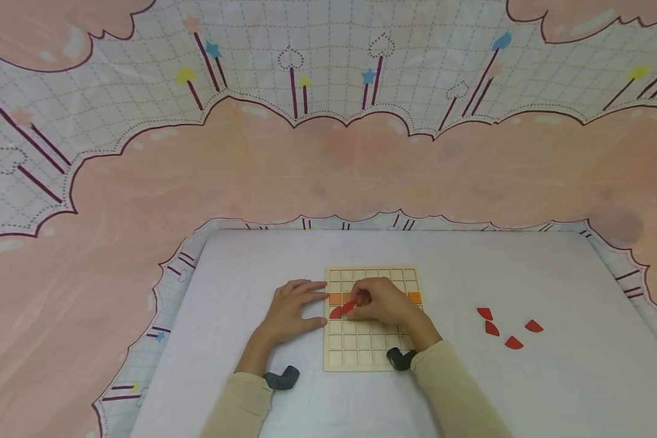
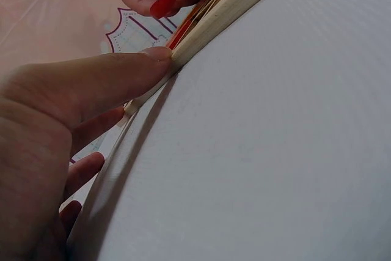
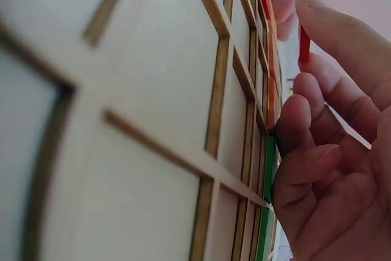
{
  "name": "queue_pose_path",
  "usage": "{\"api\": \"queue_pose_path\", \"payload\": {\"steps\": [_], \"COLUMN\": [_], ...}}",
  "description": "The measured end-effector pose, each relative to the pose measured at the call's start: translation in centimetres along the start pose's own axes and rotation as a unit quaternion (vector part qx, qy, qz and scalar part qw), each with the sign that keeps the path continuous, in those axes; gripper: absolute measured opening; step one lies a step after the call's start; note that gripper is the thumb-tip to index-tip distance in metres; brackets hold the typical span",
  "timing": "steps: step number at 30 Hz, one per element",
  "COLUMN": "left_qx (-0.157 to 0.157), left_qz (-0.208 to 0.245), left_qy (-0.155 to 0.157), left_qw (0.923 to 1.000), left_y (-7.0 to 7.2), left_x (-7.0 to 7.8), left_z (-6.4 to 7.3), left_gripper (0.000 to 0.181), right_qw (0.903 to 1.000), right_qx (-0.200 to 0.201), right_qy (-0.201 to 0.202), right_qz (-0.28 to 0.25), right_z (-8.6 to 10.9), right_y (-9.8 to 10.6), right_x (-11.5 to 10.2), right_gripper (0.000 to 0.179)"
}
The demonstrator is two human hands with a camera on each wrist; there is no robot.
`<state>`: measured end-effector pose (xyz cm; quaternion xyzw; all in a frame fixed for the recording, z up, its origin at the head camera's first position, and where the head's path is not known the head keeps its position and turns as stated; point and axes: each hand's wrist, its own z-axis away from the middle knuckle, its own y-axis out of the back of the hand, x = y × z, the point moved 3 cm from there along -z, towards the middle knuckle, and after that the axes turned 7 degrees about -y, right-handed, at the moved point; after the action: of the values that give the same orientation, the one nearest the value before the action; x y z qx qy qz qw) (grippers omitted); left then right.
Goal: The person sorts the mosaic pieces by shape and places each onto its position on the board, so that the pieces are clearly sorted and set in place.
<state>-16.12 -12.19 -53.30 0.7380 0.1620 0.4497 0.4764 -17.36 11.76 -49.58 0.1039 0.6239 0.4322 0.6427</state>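
A wooden grid board lies on the white table. My left hand touches the board's left edge with its thumb and fingertips, the fingers spread and fairly straight. Over the board's left half, my right hand pinches a red fan-shaped piece between thumb and forefinger. In the right wrist view this piece shows edge-on, above the board's surface. Another red piece sits in the leftmost cell, just beside the held one. Orange tiles fill cells in the row above, partly hidden by the right hand.
Several loose red fan-shaped pieces lie on the table right of the board. Green pieces show in the board in the right wrist view. Dark wrist devices are on both wrists. A patterned cloth hangs behind the table.
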Motion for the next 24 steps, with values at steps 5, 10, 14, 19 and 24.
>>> {"api": "queue_pose_path", "payload": {"steps": [5,10,14,19,24], "left_qx": [-0.002,-0.004,-0.003,-0.005,-0.004], "left_qz": [0.001,0.003,0.004,0.004,0.003], "left_qy": [0.005,0.009,0.008,0.007,0.006], "left_qw": [1.0000,0.9999,0.9999,1.0000,1.0000], "left_y": [0.06,0.13,0.13,0.09,0.12], "left_x": [0.06,0.18,0.22,0.15,0.14], "left_z": [-0.02,-0.03,0.02,-0.02,-0.03], "left_gripper": [0.055,0.055,0.055,0.056,0.056], "right_qw": [0.9997,0.9993,0.9993,0.9994,0.9993], "right_qx": [-0.013,-0.021,-0.022,-0.024,-0.023], "right_qy": [-0.020,-0.028,-0.027,-0.026,-0.027], "right_qz": [-0.004,-0.010,-0.011,-0.002,0.009], "right_z": [-0.07,-0.08,-0.07,-0.14,-0.36], "right_y": [-0.07,-0.12,-0.13,-0.15,-0.29], "right_x": [0.11,0.32,0.25,0.17,0.29], "right_gripper": [0.023,0.024,0.024,0.025,0.026]}}
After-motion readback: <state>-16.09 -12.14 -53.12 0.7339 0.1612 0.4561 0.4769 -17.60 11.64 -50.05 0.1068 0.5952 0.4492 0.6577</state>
